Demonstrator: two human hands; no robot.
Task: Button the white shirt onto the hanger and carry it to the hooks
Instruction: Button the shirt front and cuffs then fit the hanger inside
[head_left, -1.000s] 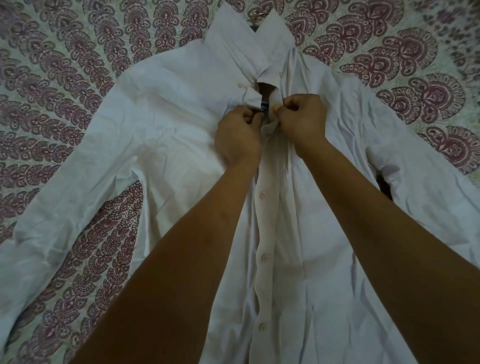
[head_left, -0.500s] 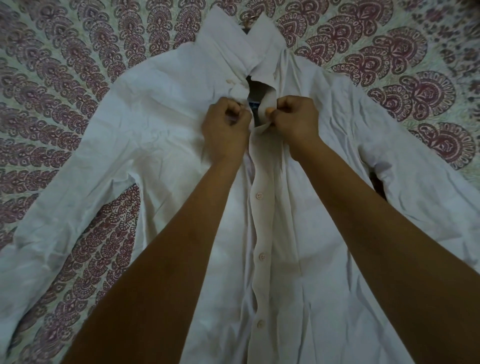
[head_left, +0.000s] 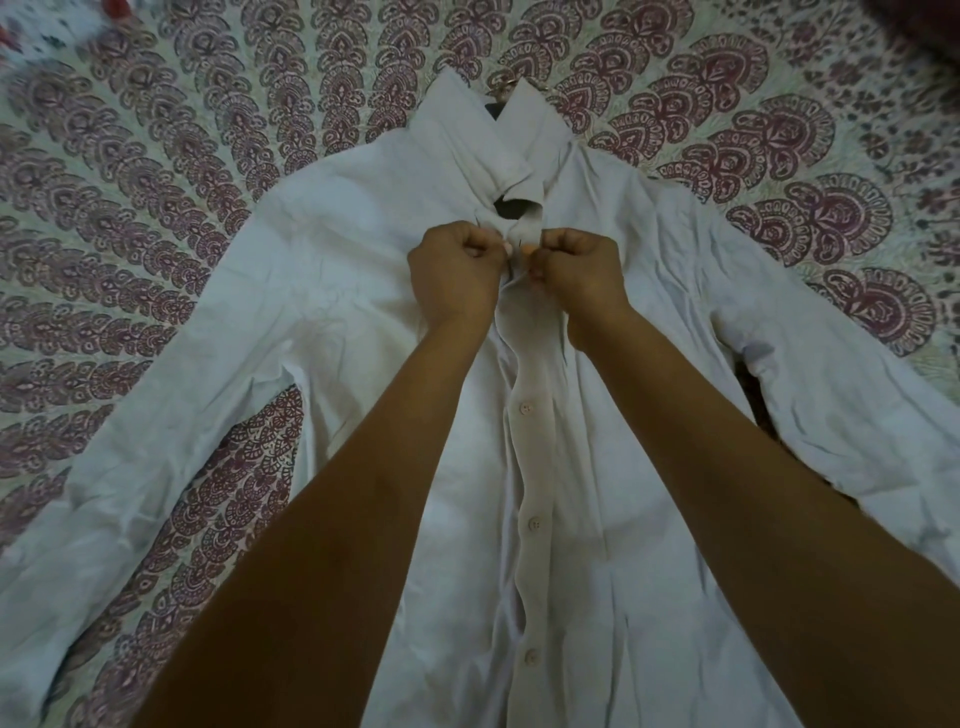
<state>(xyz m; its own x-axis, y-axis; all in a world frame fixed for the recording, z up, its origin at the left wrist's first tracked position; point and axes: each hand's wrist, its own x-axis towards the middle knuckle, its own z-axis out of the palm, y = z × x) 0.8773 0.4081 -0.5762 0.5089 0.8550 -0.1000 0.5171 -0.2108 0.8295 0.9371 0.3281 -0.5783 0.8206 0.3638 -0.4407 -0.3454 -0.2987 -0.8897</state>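
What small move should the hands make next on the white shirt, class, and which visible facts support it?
Probably finish fastening the front at the pinch. The left hand and right hand both pinch the front edges of the creased white shirt together just below the collar. A dark gap is open above them, and the small buttons lower down look fastened.

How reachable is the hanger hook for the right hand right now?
Probably yes, once freed: the right hand pinches the white shirt at its placket, but the hanger hook lies uncovered past the collar.
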